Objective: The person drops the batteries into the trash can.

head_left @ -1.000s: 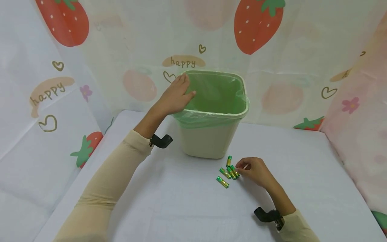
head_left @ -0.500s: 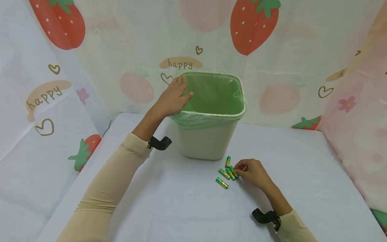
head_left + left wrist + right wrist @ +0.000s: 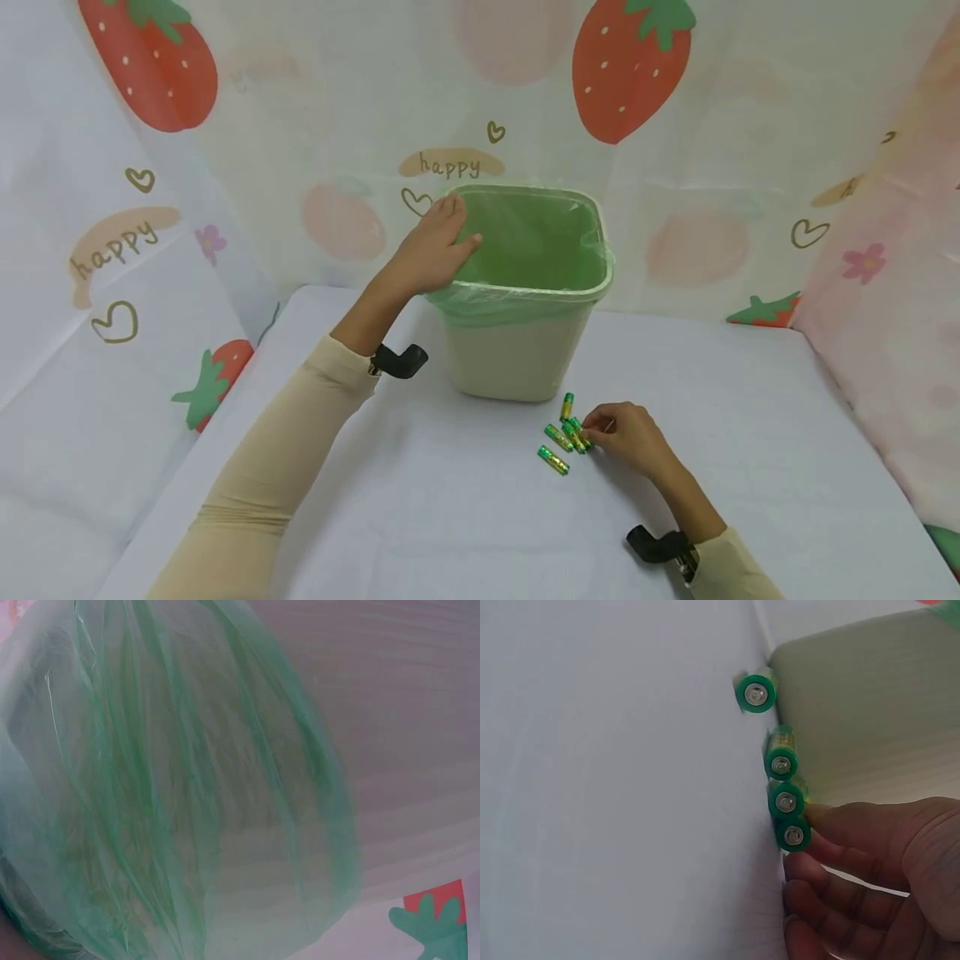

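Right hand point(image 3: 630, 437), grip pinched on end battery point(image 3: 793, 835), likely at pick-up; next wants a clean lift; left hand point(image 3: 431, 248) rests straight-fingered on bin point(image 3: 510, 358).

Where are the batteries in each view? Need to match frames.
Head: batteries right of centre, lower half, in front of the bin.
Left wrist: not in it.
Right wrist: just right of centre, in a column.
Shared landmark: the bin, visible in all three.

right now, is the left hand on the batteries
No: the left hand rests on the bin, while the batteries lie on the white surface beside the right hand.
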Motion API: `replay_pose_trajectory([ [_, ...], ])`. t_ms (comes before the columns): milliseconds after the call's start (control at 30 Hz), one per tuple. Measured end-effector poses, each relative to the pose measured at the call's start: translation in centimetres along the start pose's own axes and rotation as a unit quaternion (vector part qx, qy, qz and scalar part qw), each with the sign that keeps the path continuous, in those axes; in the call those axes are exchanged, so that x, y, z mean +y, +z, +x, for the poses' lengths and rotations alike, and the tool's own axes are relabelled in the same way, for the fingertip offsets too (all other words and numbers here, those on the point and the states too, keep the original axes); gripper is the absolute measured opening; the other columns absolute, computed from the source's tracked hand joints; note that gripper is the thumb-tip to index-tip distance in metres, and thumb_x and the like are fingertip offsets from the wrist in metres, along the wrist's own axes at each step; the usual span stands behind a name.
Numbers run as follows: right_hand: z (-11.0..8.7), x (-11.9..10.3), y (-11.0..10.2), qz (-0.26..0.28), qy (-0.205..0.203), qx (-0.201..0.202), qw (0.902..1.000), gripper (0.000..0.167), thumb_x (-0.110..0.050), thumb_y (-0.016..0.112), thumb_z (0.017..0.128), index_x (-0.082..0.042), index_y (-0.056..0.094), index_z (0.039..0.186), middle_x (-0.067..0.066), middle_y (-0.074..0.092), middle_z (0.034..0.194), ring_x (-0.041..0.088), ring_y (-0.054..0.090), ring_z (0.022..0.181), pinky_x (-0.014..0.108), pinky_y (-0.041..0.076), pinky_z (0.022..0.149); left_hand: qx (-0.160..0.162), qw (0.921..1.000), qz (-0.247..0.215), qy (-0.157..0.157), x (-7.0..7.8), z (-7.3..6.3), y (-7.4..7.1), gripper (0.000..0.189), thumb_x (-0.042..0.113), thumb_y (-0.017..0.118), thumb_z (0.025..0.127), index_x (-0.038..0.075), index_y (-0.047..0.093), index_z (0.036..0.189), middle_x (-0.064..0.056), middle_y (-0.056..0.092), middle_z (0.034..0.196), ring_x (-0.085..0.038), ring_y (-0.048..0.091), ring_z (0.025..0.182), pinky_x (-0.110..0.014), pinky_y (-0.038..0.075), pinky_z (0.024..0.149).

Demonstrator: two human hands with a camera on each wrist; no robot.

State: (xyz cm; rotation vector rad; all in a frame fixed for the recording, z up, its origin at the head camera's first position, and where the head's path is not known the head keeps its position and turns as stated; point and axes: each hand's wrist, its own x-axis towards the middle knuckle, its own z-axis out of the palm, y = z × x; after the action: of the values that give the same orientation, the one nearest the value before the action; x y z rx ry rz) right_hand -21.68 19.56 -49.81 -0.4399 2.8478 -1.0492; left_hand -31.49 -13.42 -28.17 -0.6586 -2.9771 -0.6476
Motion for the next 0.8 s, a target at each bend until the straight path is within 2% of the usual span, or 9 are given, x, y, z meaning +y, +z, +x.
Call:
replay_pose_trajectory([
  [233,-0.18,-0.47,-0.02,-0.013,0.003,-0.003,0.9999,0.004,-0.013,0.079,0.088,-0.01,0.078,0.09,-0.006,0.066,0.075,0.011,0.058,0.07,0.029,0.047,0.061,0.002,1.0,-0.003,-0.003,-0.17,-0.2,0.13,0.073,0.036,0.032,0.111,-0.007,-0.002,0.159,-0.022,-0.006,0.168,-0.032,-0.008,0.156,-0.04,0.0,0.126],
  [500,-0.28,-0.38,0.0,-0.038,0.004,-0.006,0.9992,0.011,-0.01,0.083,0.082,-0.012,0.075,0.089,-0.006,0.061,0.073,0.012,0.056,0.071,0.031,0.045,0.062,0.001,1.0,-0.006,-0.005,-0.08,-0.13,0.06,0.072,0.037,0.032,0.111,-0.007,-0.002,0.159,-0.021,-0.006,0.168,-0.03,-0.009,0.156,-0.039,-0.001,0.126],
  [800,-0.52,-0.37,-0.41,-0.056,0.003,-0.01,0.9984,0.011,-0.01,0.083,0.081,-0.013,0.072,0.08,-0.006,0.062,0.073,0.013,0.057,0.072,0.033,0.046,0.063,0.001,0.9999,-0.009,-0.005,-0.02,-0.08,0.02,0.072,0.037,0.031,0.112,-0.006,-0.001,0.159,-0.02,-0.006,0.168,-0.03,-0.009,0.156,-0.039,-0.001,0.126],
])
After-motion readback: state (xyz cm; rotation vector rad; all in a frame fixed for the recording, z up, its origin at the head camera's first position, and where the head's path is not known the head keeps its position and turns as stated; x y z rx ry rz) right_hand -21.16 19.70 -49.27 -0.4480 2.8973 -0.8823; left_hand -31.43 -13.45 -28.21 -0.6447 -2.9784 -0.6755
